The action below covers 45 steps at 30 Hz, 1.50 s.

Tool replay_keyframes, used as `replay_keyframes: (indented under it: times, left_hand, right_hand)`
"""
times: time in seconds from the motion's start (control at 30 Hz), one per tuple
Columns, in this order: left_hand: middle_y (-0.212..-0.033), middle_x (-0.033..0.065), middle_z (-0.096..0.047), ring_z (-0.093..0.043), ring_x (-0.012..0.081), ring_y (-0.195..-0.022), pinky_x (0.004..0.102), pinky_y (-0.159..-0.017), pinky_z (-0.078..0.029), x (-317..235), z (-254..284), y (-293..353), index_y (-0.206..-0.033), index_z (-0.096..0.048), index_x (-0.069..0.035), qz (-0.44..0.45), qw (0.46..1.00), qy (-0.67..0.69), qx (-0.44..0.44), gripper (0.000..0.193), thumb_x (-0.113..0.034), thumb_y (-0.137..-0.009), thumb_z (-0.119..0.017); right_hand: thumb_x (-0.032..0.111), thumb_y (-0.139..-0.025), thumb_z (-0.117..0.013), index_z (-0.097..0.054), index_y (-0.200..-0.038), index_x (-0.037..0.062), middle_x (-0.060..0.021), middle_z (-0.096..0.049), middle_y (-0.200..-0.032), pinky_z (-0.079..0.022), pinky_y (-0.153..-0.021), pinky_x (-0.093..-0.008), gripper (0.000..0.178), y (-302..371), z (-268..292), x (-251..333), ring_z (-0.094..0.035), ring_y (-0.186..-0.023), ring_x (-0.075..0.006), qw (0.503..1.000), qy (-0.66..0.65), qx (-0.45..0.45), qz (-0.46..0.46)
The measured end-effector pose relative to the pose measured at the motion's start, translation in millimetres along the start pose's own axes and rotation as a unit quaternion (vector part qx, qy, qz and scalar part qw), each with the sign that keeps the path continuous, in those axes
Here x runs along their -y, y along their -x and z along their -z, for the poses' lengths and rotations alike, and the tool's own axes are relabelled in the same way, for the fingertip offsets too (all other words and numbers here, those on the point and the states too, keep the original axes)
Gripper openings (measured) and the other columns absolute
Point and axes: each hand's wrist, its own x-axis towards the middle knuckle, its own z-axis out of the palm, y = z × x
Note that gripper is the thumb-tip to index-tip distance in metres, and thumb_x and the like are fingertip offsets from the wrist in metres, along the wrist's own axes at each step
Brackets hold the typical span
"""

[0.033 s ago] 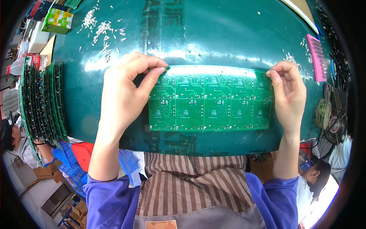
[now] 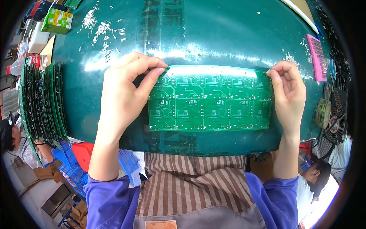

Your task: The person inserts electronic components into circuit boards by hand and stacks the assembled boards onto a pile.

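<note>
A wide green circuit board panel (image 2: 213,99), scored into a grid of repeated small boards, is in front of me over the table's near part. My left hand (image 2: 127,86) pinches its far left corner between thumb and fingers. At the far right corner, my right hand (image 2: 286,86) grips the edge with thumb and forefinger, its other fingers curled. Pale traces and solder dots show on the upper face. A bright glare strip lies along its far edge. I cannot tell whether the panel touches the table.
A green-topped table (image 2: 228,34) carries loose small clear parts (image 2: 103,30) at the far left, and more lie at the right near a pink rack (image 2: 317,57). Stacked populated boards (image 2: 42,103) stand at the left, near a green carton (image 2: 57,21). A black fan (image 2: 335,118) is at the right.
</note>
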Motion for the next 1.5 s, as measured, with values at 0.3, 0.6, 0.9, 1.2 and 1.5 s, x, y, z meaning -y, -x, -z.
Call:
replay_keyframes:
  times: [0.3,0.6,0.9,1.2,1.5]
  left_hand:
    - [-0.089,0.0066,-0.07,-0.068,0.0265,-0.082,0.0352,-0.074,-0.053,3.3,-0.1,3.5,-0.093,-0.074,-0.007,-0.097,0.991,-0.091,-0.032,0.008,-0.006,-0.085,-0.074]
    - [-0.091,0.0111,-0.07,-0.07,0.0299,-0.083,0.0362,-0.074,-0.054,-8.4,14.3,-10.5,-0.092,-0.071,-0.001,-0.123,0.979,-0.151,0.053,0.007,-0.002,-0.085,-0.071]
    - [-0.091,0.0128,-0.068,-0.068,0.0333,-0.083,0.0389,-0.073,-0.055,-18.2,22.9,-21.6,-0.093,-0.07,0.0,-0.144,0.965,-0.182,0.121,0.008,-0.001,-0.085,-0.069]
    - [-0.091,0.0123,-0.067,-0.068,0.0329,-0.081,0.0386,-0.072,-0.054,-20.5,23.1,-24.5,-0.093,-0.07,0.0,-0.148,0.957,-0.2,0.152,0.01,0.001,-0.083,-0.069]
    - [-0.087,0.0087,-0.069,-0.068,0.026,-0.078,0.0345,-0.069,-0.052,-10.7,8.1,-6.4,-0.094,-0.075,-0.003,-0.114,0.979,-0.163,0.044,0.013,-0.002,-0.081,-0.074]
  right_hand:
    - [-0.007,-0.096,-0.061,-0.063,-0.105,-0.0058,-0.0073,-0.065,-0.103,-0.051,-0.086,-0.0243,0.009,-1.5,-0.8,1.4,-0.065,-0.096,-0.0126,1.0,0.016,-0.016,-0.014]
    - [-0.004,-0.095,-0.064,-0.065,-0.101,-0.0047,-0.0062,-0.068,-0.095,-0.052,-0.082,-0.0244,0.006,-3.8,7.1,5.2,-0.066,-0.089,-0.0121,1.0,0.011,0.015,-0.019]
    - [-0.004,-0.093,-0.066,-0.067,-0.097,-0.0055,-0.0054,-0.068,-0.093,-0.052,-0.078,-0.0245,0.005,-1.8,13.8,4.5,-0.064,-0.086,-0.01,0.999,0.045,0.021,-0.019]
    - [0.0,-0.092,-0.068,-0.069,-0.097,-0.0049,-0.006,-0.069,-0.091,-0.053,-0.076,-0.025,0.007,-4.6,13.7,-3.2,-0.064,-0.082,-0.0103,0.998,0.048,0.032,0.0]
    - [0.002,-0.092,-0.069,-0.069,-0.095,-0.005,-0.0037,-0.069,-0.087,-0.049,-0.07,-0.022,0.008,-7.1,13.8,-5.4,-0.06,-0.076,-0.0071,0.997,0.009,0.03,-0.07]
